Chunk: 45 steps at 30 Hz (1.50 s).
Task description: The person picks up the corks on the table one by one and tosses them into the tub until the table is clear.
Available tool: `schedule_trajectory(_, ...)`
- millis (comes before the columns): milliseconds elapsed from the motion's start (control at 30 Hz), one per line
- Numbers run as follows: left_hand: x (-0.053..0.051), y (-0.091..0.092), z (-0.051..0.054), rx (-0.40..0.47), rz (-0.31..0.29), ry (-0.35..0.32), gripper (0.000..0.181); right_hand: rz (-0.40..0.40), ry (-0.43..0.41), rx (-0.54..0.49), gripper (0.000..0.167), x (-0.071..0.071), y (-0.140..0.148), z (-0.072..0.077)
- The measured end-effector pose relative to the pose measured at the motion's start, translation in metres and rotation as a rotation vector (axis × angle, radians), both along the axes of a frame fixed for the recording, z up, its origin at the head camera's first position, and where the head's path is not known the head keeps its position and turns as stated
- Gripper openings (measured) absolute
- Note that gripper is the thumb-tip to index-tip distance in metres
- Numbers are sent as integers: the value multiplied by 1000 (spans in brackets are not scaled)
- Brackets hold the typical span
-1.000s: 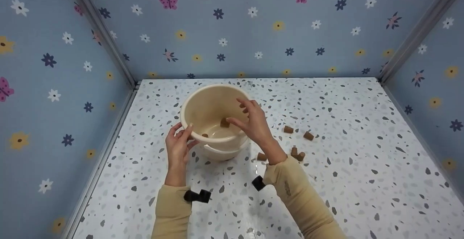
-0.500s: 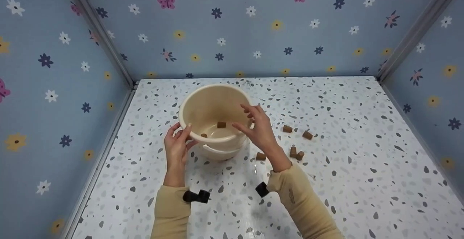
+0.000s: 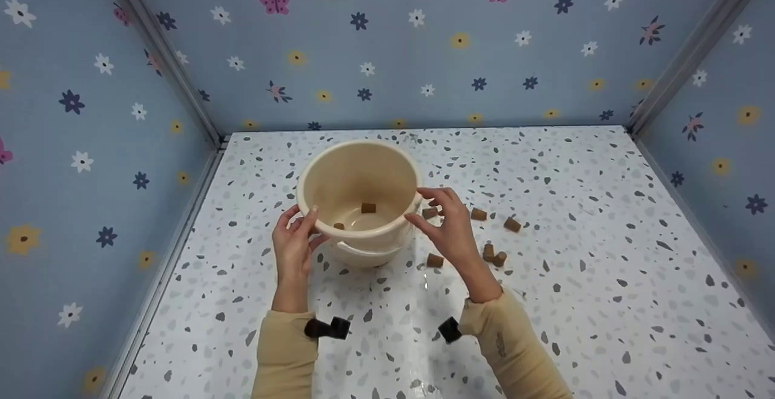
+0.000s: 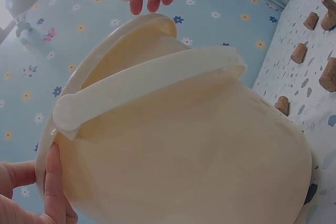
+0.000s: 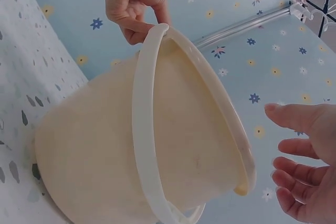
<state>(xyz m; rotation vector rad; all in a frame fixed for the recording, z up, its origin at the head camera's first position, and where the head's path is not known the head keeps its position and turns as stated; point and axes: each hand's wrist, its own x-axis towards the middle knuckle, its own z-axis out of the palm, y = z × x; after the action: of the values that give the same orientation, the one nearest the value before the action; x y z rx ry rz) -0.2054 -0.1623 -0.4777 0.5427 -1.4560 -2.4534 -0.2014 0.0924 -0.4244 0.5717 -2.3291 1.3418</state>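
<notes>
A cream plastic bucket (image 3: pixel 360 247) stands tilted toward the person in the head view, its white handle (image 4: pixel 157 82) hanging down along the near side. My left hand (image 3: pixel 293 244) grips its left rim, thumb on the lip and fingers outside. Beside the right rim is my right hand (image 3: pixel 449 223), fingers spread and holding nothing; the right wrist view shows it apart from the bucket. Inside lie a cork (image 3: pixel 368 207) on the bucket's bottom and another cork (image 3: pixel 339 226), partly hidden by the near rim.
Several loose corks (image 3: pixel 478 214) lie right of the bucket on the speckled white tabletop (image 3: pixel 605 253), one of them partly behind the right hand. Blue flowered panels (image 3: pixel 387 42) enclose the back and both sides, with metal posts at the corners.
My right hand has moved from over the bucket's opening rightward and back toward me. The cork below its thumb now lies on its side inside. My left hand stays on the rim.
</notes>
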Motion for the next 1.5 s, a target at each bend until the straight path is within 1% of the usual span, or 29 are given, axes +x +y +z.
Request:
schedule_trajectory(67,-11,-8,-22,29,-6,18,44,-15,11,5,42,2,4,-2)
schedule_trajectory(100,-14,-11,-27,54,-19,19,43,-25,17,9,41,2,6,-3)
schedule_trajectory(133,-21,-15,-37,22,-7,-4,46,-35,20,14,40,3,8,-4)
schedule_trajectory(167,-20,-16,-34,28,-15,-14,45,-43,25,14,39,4,10,-5)
schedule_trajectory(200,-23,-18,-41,23,-15,-12,46,-51,29,14,38,5,12,-6)
schedule_trajectory(300,-29,-21,-52,-15,-15,-43,51,-75,26,7,36,7,18,-9)
schedule_trajectory(333,-32,-22,-60,-41,-9,-52,55,-80,26,2,35,8,20,-11)
schedule_trajectory(367,-34,-24,-65,-39,-10,-52,56,-85,26,-7,35,9,22,-13)
schedule_trajectory(400,-39,-25,-75,-59,-3,-55,60,-92,27,-12,35,9,24,-14)
schedule_trajectory(433,-42,-27,-80,-63,-5,-58,61,-101,26,-18,34,10,27,-16)
schedule_trajectory(467,-41,-28,-76,-43,-17,-55,57,-109,27,-24,34,10,29,-18)
schedule_trajectory(567,-49,-32,-91,-34,-14,-28,59,-133,29,-47,31,11,36,-24)
schedule_trajectory(667,-55,-34,-104,-53,4,-2,59,-150,27,-74,29,12,42,-31)
schedule_trajectory(700,-61,-35,-117,-77,20,17,62,-158,26,-81,28,12,44,-33)
schedule_trajectory(800,-64,-35,-124,-92,43,59,61,-180,20,-98,27,13,51,-41)
schedule_trajectory(900,-65,-35,-127,-91,56,86,59,-214,9,-94,26,13,57,-50)
schedule_trajectory(1067,-66,-35,-128,-114,62,55,58,-279,-1,-100,24,14,69,-65)
schedule_trajectory(1100,-65,-35,-128,-115,62,50,58,-283,6,-122,24,12,73,-73)
schedule_trajectory(1200,-65,-35,-127,-118,62,45,58,-319,12,-161,23,8,83,-91)
schedule_trajectory(1233,-65,-35,-126,-118,61,46,58,-335,19,-169,23,4,87,-101)
schedule_trajectory(1300,-64,-35,-125,-116,63,47,59,-327,-2,-198,23,1,97,-112)
schedule_trajectory(1433,-65,-35,-125,-118,64,34,59,-420,-7,-95,24,-13,118,-151)
schedule_trajectory(1500,-65,-35,-126,-123,68,29,59,-469,-10,-42,25,-15,124,-161)
